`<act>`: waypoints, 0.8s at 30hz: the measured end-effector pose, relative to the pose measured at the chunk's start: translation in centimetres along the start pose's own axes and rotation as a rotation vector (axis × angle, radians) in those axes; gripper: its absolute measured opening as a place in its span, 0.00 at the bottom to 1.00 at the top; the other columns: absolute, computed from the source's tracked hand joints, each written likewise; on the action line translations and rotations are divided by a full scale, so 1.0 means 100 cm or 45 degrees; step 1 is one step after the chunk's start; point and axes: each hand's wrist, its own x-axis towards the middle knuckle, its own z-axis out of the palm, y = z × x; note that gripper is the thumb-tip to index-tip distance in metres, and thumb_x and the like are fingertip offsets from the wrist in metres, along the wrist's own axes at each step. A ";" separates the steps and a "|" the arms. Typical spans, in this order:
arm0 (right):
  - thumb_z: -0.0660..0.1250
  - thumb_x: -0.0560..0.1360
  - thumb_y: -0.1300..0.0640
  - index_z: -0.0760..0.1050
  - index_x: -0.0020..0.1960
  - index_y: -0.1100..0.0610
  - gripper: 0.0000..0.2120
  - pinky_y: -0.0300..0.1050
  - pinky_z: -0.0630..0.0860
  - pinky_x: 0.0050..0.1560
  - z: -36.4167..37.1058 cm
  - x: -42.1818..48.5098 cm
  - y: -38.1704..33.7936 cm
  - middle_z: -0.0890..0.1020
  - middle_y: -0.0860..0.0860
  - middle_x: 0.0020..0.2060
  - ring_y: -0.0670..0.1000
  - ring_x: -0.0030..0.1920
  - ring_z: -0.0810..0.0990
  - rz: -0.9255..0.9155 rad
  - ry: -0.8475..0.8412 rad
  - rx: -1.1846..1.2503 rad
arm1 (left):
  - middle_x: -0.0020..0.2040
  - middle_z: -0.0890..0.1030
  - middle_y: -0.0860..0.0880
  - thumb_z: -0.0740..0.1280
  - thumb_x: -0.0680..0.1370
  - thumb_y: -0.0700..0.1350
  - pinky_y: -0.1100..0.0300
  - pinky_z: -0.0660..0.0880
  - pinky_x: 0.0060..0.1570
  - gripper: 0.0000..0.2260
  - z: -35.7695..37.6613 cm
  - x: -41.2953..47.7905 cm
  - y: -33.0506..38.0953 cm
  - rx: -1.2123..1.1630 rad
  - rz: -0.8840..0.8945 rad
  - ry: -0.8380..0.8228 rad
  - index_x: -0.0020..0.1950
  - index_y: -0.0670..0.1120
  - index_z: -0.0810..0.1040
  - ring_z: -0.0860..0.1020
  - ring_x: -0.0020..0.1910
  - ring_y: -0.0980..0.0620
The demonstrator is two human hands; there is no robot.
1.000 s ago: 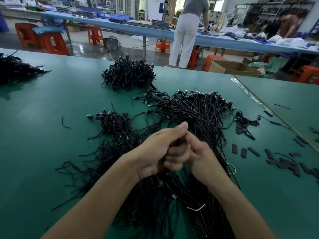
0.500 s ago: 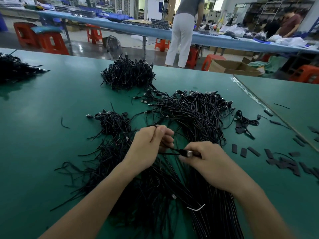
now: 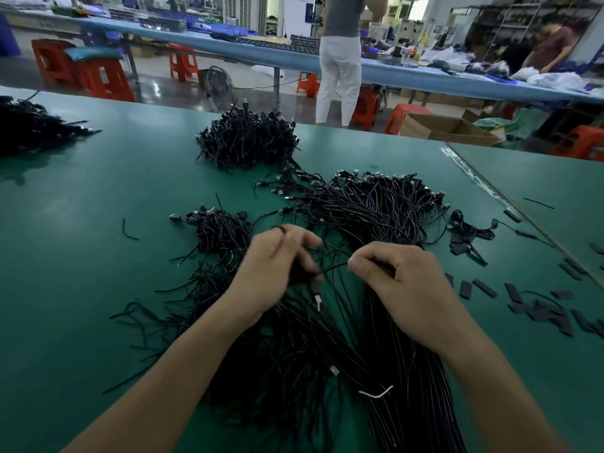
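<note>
Nearest us, above the loose cable pile [image 3: 294, 361], our left hand [image 3: 274, 276] and right hand [image 3: 405, 284] each clamp a grip on one thin cable [image 3: 333, 267] stretched between them; its plug [image 3: 316, 294] seemingly dangles below. Beyond, bundled heaps [image 3: 248, 142] dot the tabletop [image 3: 81, 223].

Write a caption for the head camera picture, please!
Left hand and right hand pinch one thin black cable above a cable pile on a green table.

- No text, label, brand or number can be read anywhere in the view
- A small blue sign [image 3: 310, 9] on the far white column [image 3: 295, 14] is too blurred to make out
</note>
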 end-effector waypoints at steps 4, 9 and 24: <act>0.68 0.78 0.49 0.83 0.41 0.47 0.09 0.50 0.76 0.37 0.005 -0.005 0.000 0.82 0.50 0.32 0.54 0.33 0.78 0.062 0.002 0.068 | 0.42 0.81 0.48 0.53 0.86 0.42 0.55 0.82 0.48 0.20 -0.007 0.010 -0.007 -0.071 0.051 0.337 0.37 0.39 0.73 0.86 0.42 0.47; 0.69 0.77 0.54 0.82 0.37 0.50 0.10 0.45 0.73 0.31 0.011 -0.006 -0.005 0.81 0.49 0.30 0.49 0.29 0.75 0.041 0.112 0.172 | 0.34 0.80 0.43 0.53 0.86 0.43 0.50 0.81 0.53 0.17 -0.004 0.007 -0.020 0.370 0.028 -0.020 0.44 0.46 0.78 0.86 0.45 0.53; 0.65 0.74 0.40 0.81 0.36 0.46 0.14 0.42 0.65 0.25 0.010 0.011 -0.008 0.75 0.46 0.24 0.47 0.24 0.67 0.026 0.140 0.368 | 0.23 0.63 0.54 0.54 0.84 0.58 0.67 0.59 0.22 0.25 0.011 -0.023 0.032 -0.281 -0.250 -0.701 0.33 0.46 0.72 0.61 0.19 0.58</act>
